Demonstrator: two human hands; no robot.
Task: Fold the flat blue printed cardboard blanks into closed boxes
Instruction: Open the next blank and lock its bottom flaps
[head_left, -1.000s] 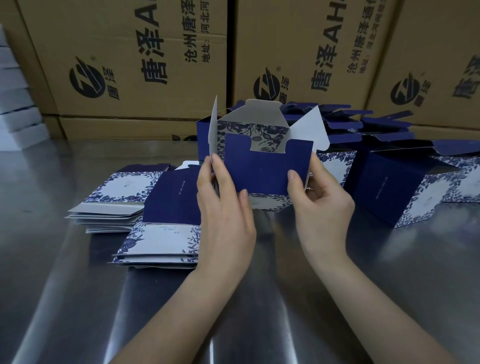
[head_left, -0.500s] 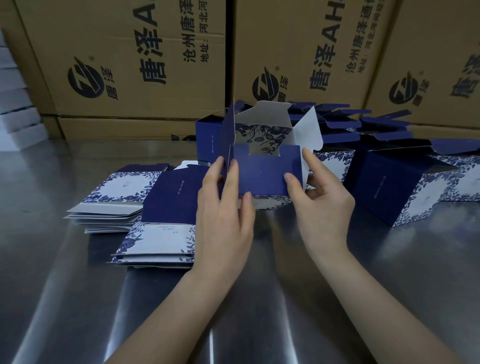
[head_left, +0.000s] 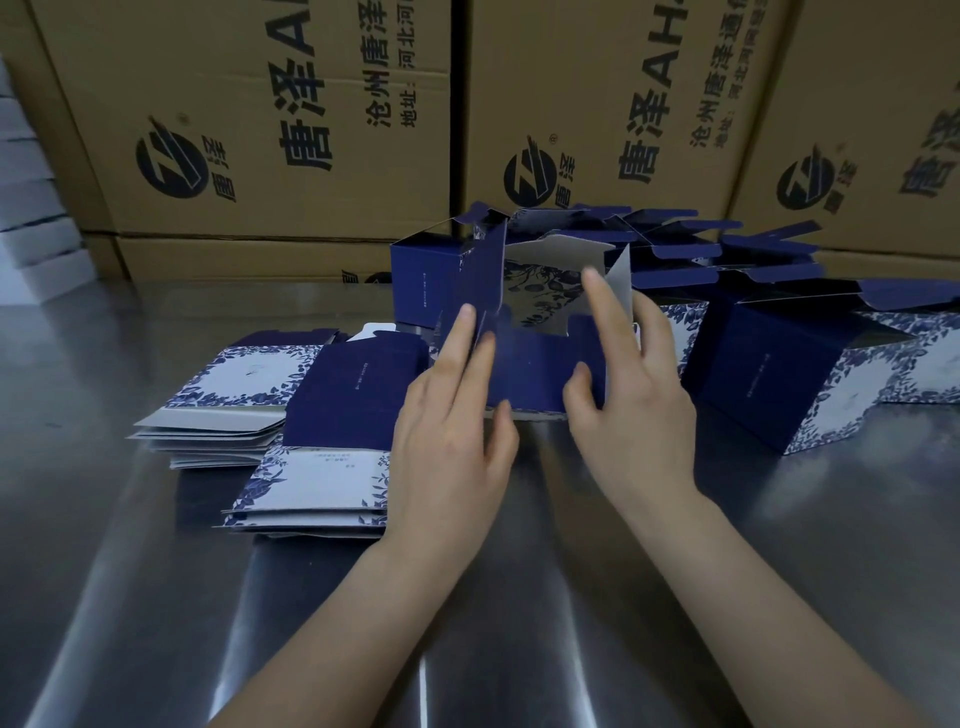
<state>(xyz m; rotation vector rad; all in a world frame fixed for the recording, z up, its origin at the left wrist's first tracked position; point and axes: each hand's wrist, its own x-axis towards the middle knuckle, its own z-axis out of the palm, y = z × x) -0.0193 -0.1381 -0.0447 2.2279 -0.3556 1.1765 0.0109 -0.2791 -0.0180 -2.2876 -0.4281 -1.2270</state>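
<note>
A half-formed blue printed box (head_left: 535, 364) stands on the steel table (head_left: 519, 597) at the centre, its end flaps still up. My left hand (head_left: 457, 431) presses straight fingers on its near left side, by the left flap. My right hand (head_left: 628, 395) has its thumb on the near blue panel while its straight fingers touch the grey right flap. Two stacks of flat blanks lie to the left: a far stack (head_left: 228, 405) and a near stack (head_left: 317, 467).
Several folded blue boxes with open lids (head_left: 800, 358) crowd the table behind and to the right. Large brown shipping cartons (head_left: 270, 124) wall off the back. White boxes (head_left: 31, 228) are stacked at far left.
The left flap has swung inward from upright. My right hand's fingers have risen from the box's side onto the right flap. The box sits slightly lower on the table.
</note>
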